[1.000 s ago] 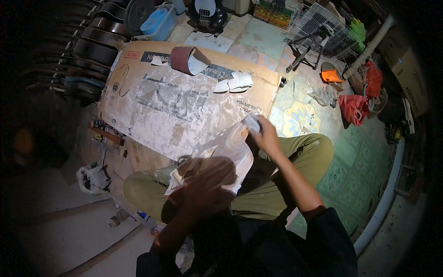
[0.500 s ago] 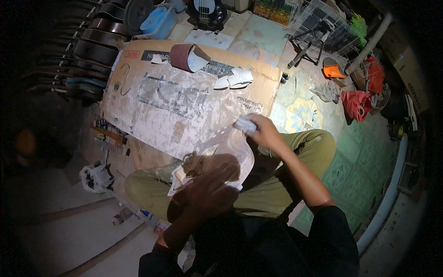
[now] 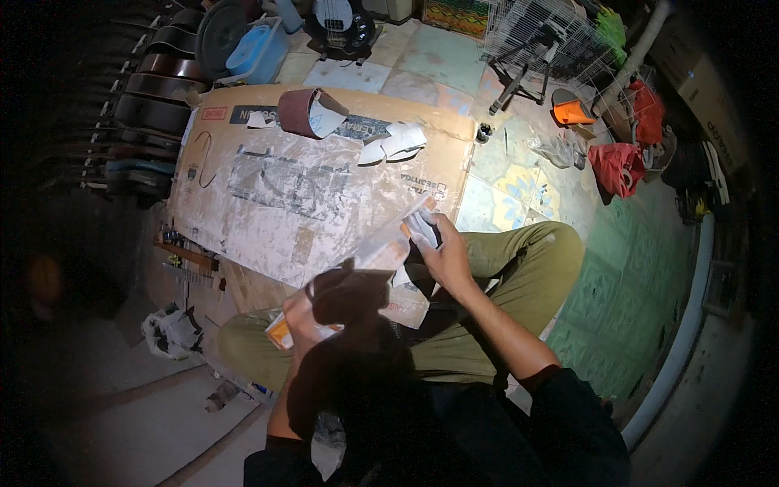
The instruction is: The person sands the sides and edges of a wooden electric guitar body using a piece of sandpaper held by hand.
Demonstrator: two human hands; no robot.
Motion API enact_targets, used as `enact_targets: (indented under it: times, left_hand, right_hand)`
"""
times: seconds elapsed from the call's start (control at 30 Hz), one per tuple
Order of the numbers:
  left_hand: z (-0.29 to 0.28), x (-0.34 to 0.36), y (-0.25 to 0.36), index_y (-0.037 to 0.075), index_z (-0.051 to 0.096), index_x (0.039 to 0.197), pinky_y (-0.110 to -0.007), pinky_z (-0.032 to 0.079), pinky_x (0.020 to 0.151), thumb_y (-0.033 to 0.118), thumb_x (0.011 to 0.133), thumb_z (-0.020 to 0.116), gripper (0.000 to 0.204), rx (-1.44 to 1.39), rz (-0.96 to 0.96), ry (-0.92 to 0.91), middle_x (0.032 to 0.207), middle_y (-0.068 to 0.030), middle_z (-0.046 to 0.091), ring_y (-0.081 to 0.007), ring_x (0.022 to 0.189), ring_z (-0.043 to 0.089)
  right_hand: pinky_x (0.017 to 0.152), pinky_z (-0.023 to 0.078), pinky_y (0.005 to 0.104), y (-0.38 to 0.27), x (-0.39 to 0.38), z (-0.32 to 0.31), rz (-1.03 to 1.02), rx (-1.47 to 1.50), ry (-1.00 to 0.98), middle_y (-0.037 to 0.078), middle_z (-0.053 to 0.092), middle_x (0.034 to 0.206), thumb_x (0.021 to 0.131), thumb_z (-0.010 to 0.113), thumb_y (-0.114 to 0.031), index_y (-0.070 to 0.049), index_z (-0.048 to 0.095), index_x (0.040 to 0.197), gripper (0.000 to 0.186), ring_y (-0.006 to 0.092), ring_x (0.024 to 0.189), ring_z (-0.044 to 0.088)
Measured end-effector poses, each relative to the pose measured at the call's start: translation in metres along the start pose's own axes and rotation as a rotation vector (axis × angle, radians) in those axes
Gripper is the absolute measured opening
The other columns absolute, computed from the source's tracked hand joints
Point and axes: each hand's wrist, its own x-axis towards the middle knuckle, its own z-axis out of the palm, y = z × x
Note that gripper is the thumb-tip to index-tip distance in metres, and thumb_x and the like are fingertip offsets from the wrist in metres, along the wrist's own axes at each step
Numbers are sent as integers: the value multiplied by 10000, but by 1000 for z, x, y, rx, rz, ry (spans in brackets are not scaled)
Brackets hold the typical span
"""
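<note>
A flat, pale, dusty wooden piece with a curved outline, shaped like part of a guitar body, is tilted on edge over my lap. My left hand is closed round its near left end, where orange-brown wood shows. At the far right end my right hand is closed on a small whitish-grey pad, which looks like folded sandpaper and lies against the piece's edge. A dark shadow covers much of the piece's middle, hiding its detail.
A dusty cardboard sheet lies before me, bearing a curled brown sandpaper strip and torn white paper pieces. Guitar bodies line the left. Farther off are a black bass guitar, a blue tub and a black stand.
The piece has tipped from lying flatter to standing on edge. My left hand has moved left from its face to its end, and my right hand has come slightly lower.
</note>
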Motion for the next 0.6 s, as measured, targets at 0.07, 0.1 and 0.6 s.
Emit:
enact_targets:
  times: [0.07, 0.1, 0.6]
  left_hand:
    - [2, 14, 9, -7, 724, 997, -345, 577, 760, 89, 742, 814, 288, -23, -38, 2, 968, -150, 725, -278, 843, 747]
    - [7, 23, 13, -7, 726, 997, -336, 576, 755, 95, 741, 820, 292, -48, -69, -9, 963, -149, 724, -266, 840, 747]
    - [-10, 72, -40, -18, 714, 984, -326, 549, 801, 74, 677, 869, 356, 48, -67, 78, 943, -146, 732, -228, 879, 713]
  right_hand:
    - [880, 513, 364, 36, 14, -5, 2, -112, 82, 201, 682, 1084, 870, 729, -96, -2, 592, 1196, 366, 255, 1006, 669]
    - [871, 516, 369, 55, 28, -11, 152, -49, 116, 201, 686, 1079, 865, 731, -97, -5, 589, 1199, 375, 271, 996, 675]
    - [923, 486, 402, 26, 20, 35, 67, -96, 350, 211, 632, 1097, 871, 733, -95, 7, 543, 1152, 354, 303, 1046, 633]
